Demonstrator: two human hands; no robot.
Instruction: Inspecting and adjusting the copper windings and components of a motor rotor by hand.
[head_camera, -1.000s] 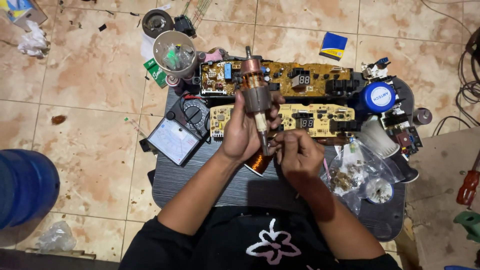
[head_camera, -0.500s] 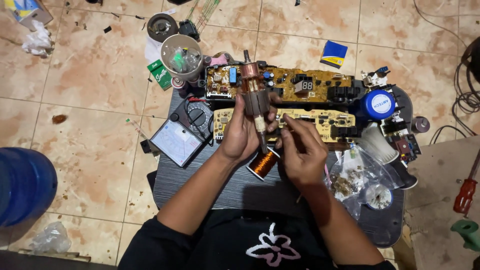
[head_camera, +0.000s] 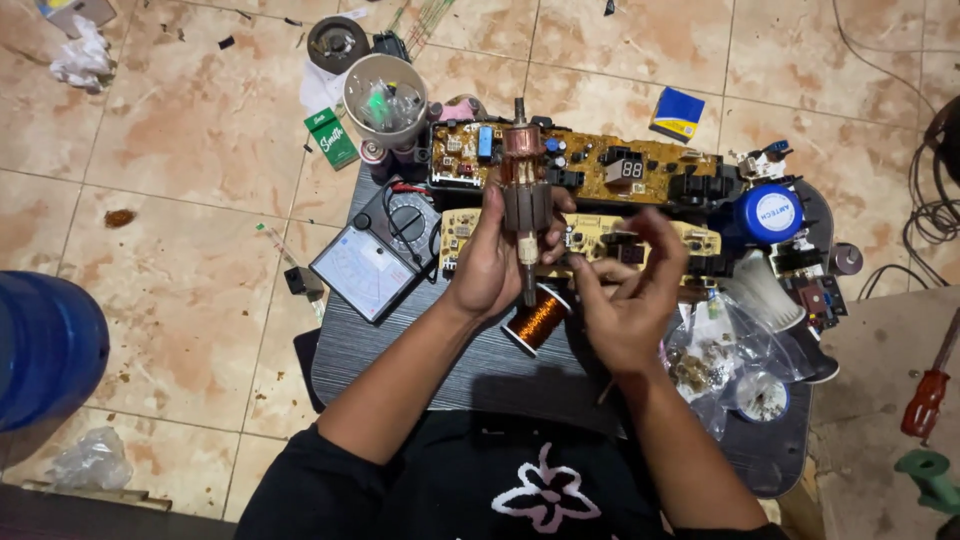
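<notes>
My left hand (head_camera: 497, 262) grips a motor armature (head_camera: 523, 190) upright by its laminated core, copper commutator on top and shaft pointing down. My right hand (head_camera: 622, 297) is just to the right of it, fingers pinched together as if on a fine wire that I cannot make out. A spool of copper wire (head_camera: 535, 321) lies on the dark board (head_camera: 400, 345) right under the shaft. Two yellow circuit boards (head_camera: 640, 170) lie behind the hands.
An analog multimeter (head_camera: 375, 255) sits left of the hands. A clear cup of small parts (head_camera: 385, 100), a blue-capped round part (head_camera: 768, 213), plastic bags of small parts (head_camera: 720, 360), a red screwdriver (head_camera: 925, 395) and a blue container (head_camera: 45, 360) surround the board on the tiled floor.
The right hand has shifted a little to the right and away from the armature's shaft. The left hand has kept the armature upright in about the same place.
</notes>
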